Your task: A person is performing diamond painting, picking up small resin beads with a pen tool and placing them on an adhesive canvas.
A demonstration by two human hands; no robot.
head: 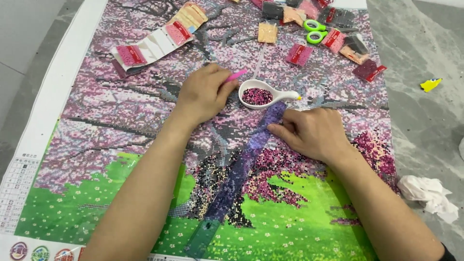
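A large bead-mosaic canvas [121, 125] of a pink blossom tree over green grass lies flat under my arms. My left hand [203, 94] is closed around a pink applicator pen [236, 75], whose end pokes out toward a white spoon-shaped tray [265, 94] filled with dark pink beads. My right hand [311, 131] rests palm down on the canvas, fingertips pressing the upper part of a long clear ruler [241, 169] that runs diagonally down to the bottom edge.
Several small bead packets [299, 54] lie scattered along the canvas top, with a strip of packets [154, 43] at upper left and green-handled scissors [315, 31]. Crumpled white paper [427, 192] and a yellow scrap [430, 85] lie on the grey floor at right.
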